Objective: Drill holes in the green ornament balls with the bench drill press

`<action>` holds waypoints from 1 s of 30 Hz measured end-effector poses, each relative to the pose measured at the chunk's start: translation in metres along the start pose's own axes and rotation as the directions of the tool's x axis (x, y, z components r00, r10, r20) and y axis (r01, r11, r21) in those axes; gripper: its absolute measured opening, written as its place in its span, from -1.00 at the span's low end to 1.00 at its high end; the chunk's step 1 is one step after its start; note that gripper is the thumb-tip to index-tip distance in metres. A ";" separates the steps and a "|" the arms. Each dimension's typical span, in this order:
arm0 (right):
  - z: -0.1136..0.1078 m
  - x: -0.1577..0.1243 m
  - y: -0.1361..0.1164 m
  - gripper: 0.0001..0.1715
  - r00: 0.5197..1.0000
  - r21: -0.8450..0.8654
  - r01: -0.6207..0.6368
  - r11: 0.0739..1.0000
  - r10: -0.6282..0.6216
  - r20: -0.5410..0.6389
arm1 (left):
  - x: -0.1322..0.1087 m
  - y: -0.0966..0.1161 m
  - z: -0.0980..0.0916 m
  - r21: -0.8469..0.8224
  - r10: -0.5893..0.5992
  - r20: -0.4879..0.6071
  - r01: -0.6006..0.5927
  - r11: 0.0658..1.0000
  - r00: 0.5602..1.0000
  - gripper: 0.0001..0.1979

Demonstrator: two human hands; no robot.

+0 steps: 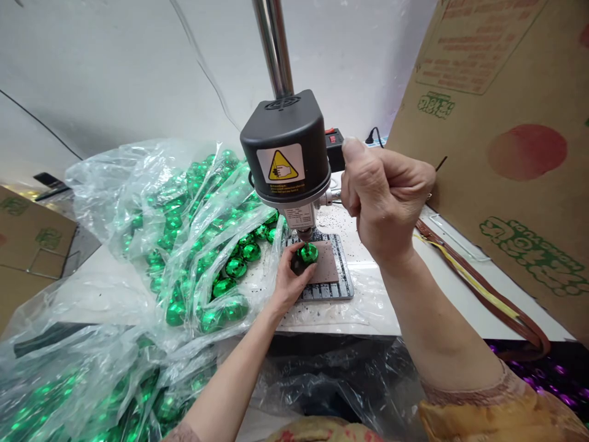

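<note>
My left hand [294, 275] pinches a shiny green faceted ball [308, 253] between thumb and fingers. The ball sits over a tan pad [330, 264] on the slotted metal base [345, 285] of a small drill press [286, 144]. Directly above the ball is the drill's chuck [304, 234]; whether the bit has entered the ball I cannot tell. My right hand [384, 196] is closed in a fist around the feed lever at the press's right side; the grip itself is hidden by my fingers.
Clear plastic bags of green balls [175, 227] spread left of the press, with loose balls [236, 267] at the opening. A tall cardboard box [506, 159] stands at right, beside a brown strap [488, 288]. Dark shavings dot the white table [368, 236]. Purple balls [547, 377] show at lower right.
</note>
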State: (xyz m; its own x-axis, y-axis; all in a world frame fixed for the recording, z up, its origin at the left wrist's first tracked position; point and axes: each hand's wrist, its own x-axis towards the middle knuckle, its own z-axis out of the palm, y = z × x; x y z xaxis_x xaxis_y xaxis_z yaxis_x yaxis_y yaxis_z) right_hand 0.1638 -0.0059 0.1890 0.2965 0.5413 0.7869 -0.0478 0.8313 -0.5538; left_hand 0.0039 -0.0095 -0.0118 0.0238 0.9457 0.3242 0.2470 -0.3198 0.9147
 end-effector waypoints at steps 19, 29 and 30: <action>0.002 0.005 0.001 -0.37 1.000 0.048 -0.019 0.999 0.018 0.017 | -0.006 -0.004 0.005 0.041 0.030 0.001 -0.030 0.999 1.000 -0.47; -0.007 -0.022 0.013 -0.37 0.990 0.043 0.138 0.990 -0.138 -0.005 | -0.008 -0.001 0.006 0.003 0.002 -0.011 -0.002 1.000 1.000 -0.47; -0.008 -0.025 0.015 -0.38 0.988 0.034 0.153 0.988 -0.153 -0.002 | -0.008 0.000 0.006 0.003 0.000 -0.012 0.000 1.000 1.000 -0.47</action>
State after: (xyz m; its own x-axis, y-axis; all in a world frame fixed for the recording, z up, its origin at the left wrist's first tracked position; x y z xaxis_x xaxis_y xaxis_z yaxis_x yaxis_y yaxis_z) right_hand 0.1638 -0.0080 0.1592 0.3025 0.4076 0.8616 -0.0346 0.9080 -0.4174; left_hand 0.0095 -0.0162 -0.0157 0.0120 0.9448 0.3275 0.2501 -0.3199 0.9138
